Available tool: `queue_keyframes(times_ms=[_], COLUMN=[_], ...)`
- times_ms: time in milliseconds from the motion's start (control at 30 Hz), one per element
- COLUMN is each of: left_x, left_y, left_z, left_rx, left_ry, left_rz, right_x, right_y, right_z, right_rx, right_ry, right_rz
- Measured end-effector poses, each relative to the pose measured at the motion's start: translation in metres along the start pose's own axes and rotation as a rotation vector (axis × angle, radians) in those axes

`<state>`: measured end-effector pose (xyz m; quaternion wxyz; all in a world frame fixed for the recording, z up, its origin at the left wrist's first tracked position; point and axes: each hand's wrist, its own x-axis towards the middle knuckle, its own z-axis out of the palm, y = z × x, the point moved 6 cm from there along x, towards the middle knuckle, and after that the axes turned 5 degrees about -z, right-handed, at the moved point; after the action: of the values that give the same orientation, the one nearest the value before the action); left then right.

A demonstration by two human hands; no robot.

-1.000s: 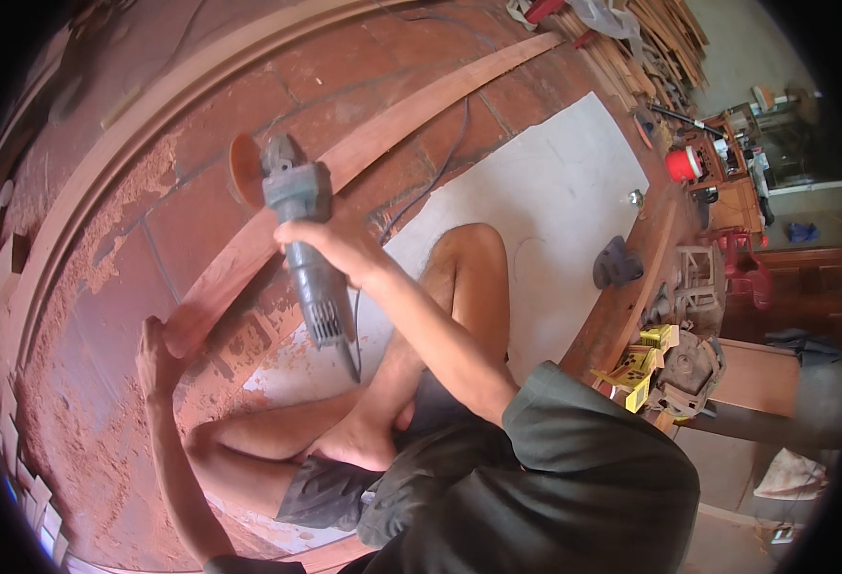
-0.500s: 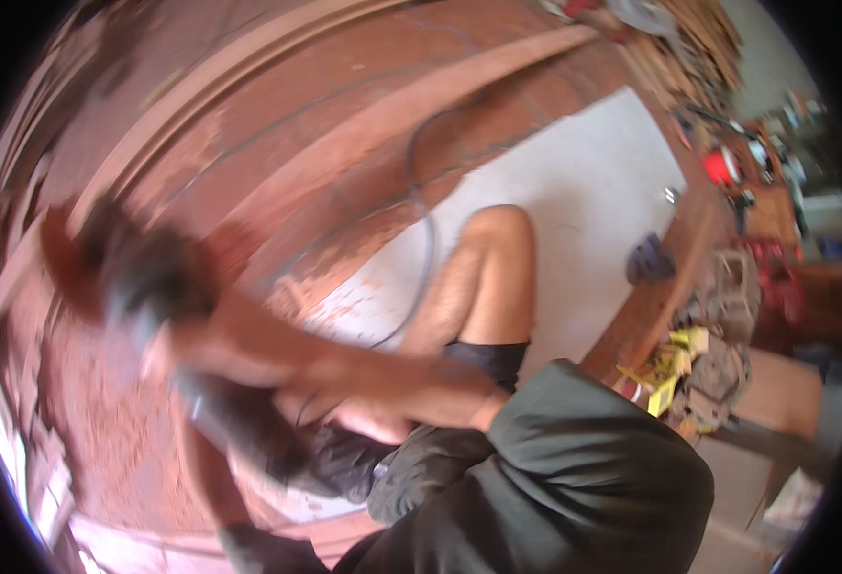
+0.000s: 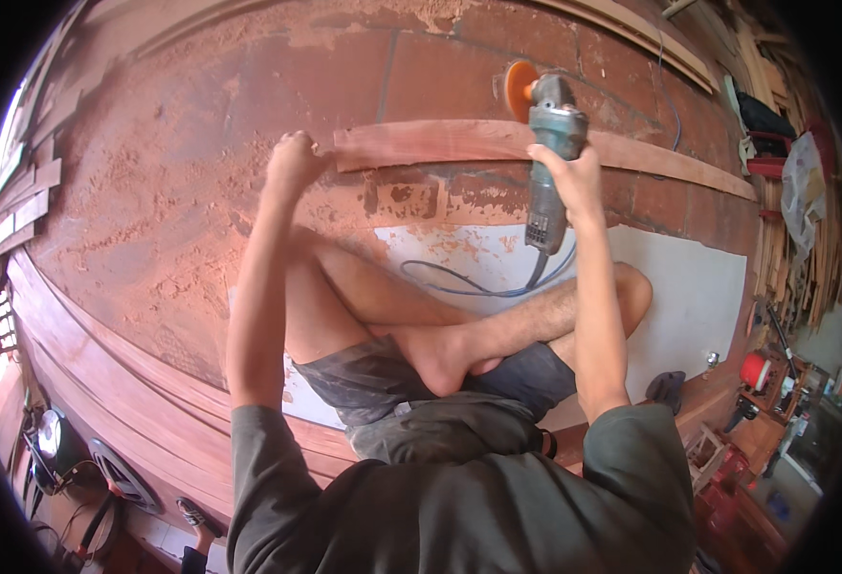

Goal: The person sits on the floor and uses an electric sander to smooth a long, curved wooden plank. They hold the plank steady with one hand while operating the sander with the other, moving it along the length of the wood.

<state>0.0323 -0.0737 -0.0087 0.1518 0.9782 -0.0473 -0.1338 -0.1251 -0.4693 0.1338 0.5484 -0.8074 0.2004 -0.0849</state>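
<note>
- A reddish-brown floor of square tiles point(image 3: 325, 81), dark joints showing between them
- Fine orange-pink wood dust point(image 3: 163, 239) spreads over much of it, heavily at the left
- A long, narrow, reddish wooden board point(image 3: 421, 142) lies across the tiles
- A flat white sheet point(image 3: 698, 253) lies near the board, dust speckling its upper left part
- A thin dark cord point(image 3: 677, 115) trails at the upper right

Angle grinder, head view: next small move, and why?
Probably settle the left hand firmly on the wooden board: it is curled beside the board's left end with no clear grip visible, while the right hand holds the angle grinder across the board, its orange disc showing mostly past the far edge.
</note>
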Motion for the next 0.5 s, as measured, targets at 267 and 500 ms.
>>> queue_keyframes(times_ms=[267,500], left_x=[-0.034,-0.032], left_y=[-0.008,-0.060], left_z=[0.006,-0.045], left_rx=[-0.653,-1.259], left_ry=[-0.060,0.433], left_rz=[-0.323,-0.470], right_x=[-0.006,-0.021], right_y=[0.076,0.053], right_z=[0.045,0.107], right_rx=[-0.471,-0.738], right_ry=[-0.023,-0.126], right_rz=[0.097,0.175])
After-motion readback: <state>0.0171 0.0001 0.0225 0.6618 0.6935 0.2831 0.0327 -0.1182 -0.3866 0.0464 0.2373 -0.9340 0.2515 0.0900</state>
